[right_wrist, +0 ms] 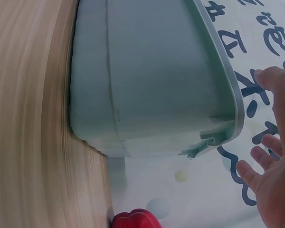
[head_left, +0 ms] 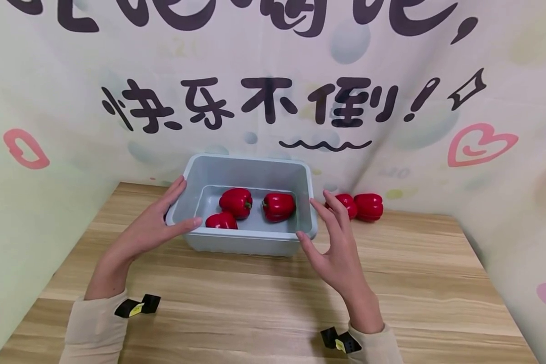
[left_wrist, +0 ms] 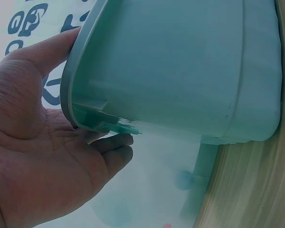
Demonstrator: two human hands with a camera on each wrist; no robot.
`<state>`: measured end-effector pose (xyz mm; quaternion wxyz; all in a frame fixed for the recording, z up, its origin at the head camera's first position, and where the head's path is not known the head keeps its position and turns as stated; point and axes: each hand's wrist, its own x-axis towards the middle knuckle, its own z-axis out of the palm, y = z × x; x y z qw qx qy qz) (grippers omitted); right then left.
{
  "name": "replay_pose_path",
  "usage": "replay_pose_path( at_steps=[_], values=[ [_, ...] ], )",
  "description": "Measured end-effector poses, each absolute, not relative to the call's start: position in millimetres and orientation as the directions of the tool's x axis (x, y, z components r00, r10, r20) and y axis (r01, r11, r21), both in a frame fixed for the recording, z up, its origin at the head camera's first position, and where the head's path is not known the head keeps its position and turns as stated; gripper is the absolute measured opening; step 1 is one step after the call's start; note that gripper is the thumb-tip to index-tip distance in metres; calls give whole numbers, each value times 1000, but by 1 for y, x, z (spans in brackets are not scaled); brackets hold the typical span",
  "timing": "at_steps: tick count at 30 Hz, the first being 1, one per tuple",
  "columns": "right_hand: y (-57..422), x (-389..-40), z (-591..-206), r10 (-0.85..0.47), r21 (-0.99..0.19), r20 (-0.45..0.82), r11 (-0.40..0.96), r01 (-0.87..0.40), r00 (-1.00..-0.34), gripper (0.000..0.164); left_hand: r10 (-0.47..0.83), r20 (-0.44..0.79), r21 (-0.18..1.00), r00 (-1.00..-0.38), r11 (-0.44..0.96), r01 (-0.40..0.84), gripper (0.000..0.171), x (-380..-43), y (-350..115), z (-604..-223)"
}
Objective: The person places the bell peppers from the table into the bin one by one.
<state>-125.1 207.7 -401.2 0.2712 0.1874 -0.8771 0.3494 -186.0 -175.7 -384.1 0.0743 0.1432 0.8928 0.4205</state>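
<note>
One bin (head_left: 243, 244) (peppers (head_left: 279, 207) inside) against left hand (head_left: 152, 222), beside right hand (head_left: 336, 253).

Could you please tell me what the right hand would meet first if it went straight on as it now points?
Probably the bin: its right rim lies close to the right hand in the head view, though depth is hard to judge.

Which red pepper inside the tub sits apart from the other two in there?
The right-hand red pepper in the tub, stem pointing left. A gap separates it from the back-left pepper and front-left pepper, which lie close together.
</note>
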Motion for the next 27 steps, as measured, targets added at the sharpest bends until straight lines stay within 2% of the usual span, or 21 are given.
replay_pose_path(
  at_steps=[10, 19, 27],
  values=[
    [212, -128, -405, -119, -517, 614, 686, -512, -780, 75, 320, -10, 778, -947, 597, 194, 104, -186, -177, -385],
    [222, -132, -412, -98, -569, 571, 669, -478, -815, 79, 319, -13, 777, -948, 600, 191, 103, -187, -176, -384],
    [229, -137, -417, -27, -591, 610, 650, -478, -792, 71, 319, -13, 783, -948, 593, 188, 103, -186, -175, -383]
  ],
)
